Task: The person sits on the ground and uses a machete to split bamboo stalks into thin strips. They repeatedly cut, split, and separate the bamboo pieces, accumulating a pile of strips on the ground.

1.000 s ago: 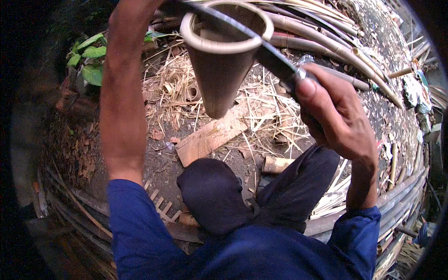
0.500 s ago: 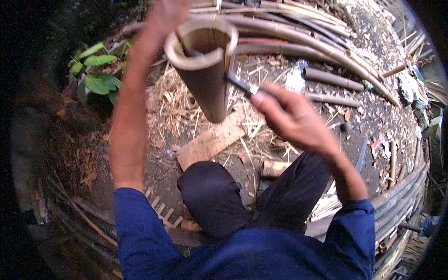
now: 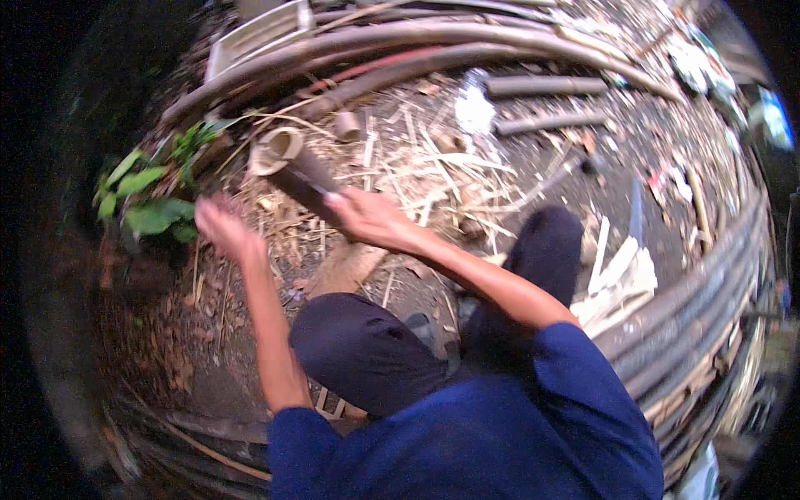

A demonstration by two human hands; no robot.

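Observation:
A brown bamboo tube (image 3: 302, 185) leans to the left over the shavings, its pale cut rim facing up and away from me. My right hand (image 3: 367, 218) is closed against the tube's near right side. A thin pale streak by my thumb looks like the knife's blade; the rest of the knife is hidden by my fingers. My left hand (image 3: 232, 232) is off the tube, to its near left, beside a leafy green plant (image 3: 150, 200). Its fingers are stretched out, blurred by motion, with nothing seen in them. A wooden board (image 3: 346, 268) lies below the tube.
Bamboo shavings (image 3: 442, 171) litter the ground. Long bamboo poles (image 3: 433, 33) lie across the back, near a pale crate (image 3: 260, 37). Two short bamboo lengths (image 3: 546, 86) rest at the back right. More poles (image 3: 683, 333) are stacked at my right, beside pale split strips (image 3: 621, 279).
My left hand has come off the tube's top and dropped nearer to me. The tube has moved left and tilted, and my right hand has moved left with it.

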